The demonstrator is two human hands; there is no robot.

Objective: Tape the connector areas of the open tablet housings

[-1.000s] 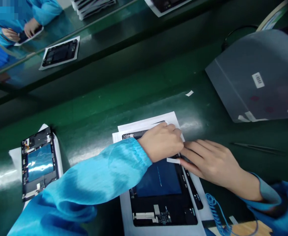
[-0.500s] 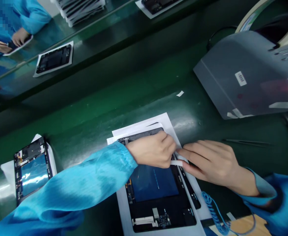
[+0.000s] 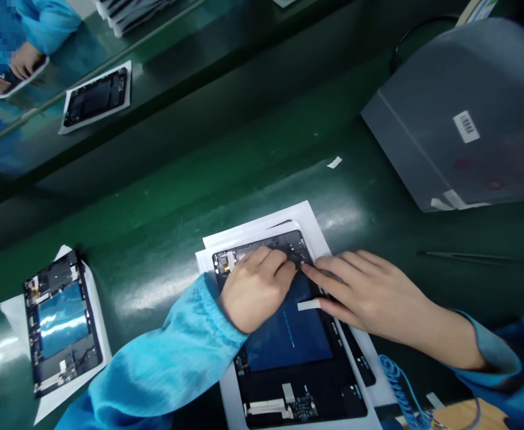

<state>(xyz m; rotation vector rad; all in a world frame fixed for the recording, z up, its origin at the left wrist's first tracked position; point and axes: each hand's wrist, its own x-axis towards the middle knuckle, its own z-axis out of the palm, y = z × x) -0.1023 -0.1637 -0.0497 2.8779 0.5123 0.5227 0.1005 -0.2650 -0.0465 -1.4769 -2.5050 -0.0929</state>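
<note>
An opened tablet [image 3: 304,385] lies on white sheets, its inside showing a blue battery [image 3: 289,340] and small circuit parts. Over its upper part is my left hand [image 3: 259,286], with curled fingers pressed together; their tips and anything in them are hidden. My right hand [image 3: 369,292] comes in from the right, its index fingertip at the tablet beside my left fingers. A short white tape strip [image 3: 309,305] sticks out from the tip of my right thumb, above the battery. Under the opened tablet, a second dark panel [image 3: 360,358] peeks out along the right side.
Another opened tablet [image 3: 62,322] lies at left on white paper. A grey tape machine [image 3: 427,119] stands at right, with tweezers [image 3: 468,258] and a blue coiled cord [image 3: 394,382] nearer me. Across the bench, a co-worker's hands [image 3: 25,60] work near another tablet [image 3: 96,98].
My left hand has moved a little left and down, away from the tape strip, which now hangs from my right thumb. My right index finger has reached left to the tablet. The view has shifted slightly.
</note>
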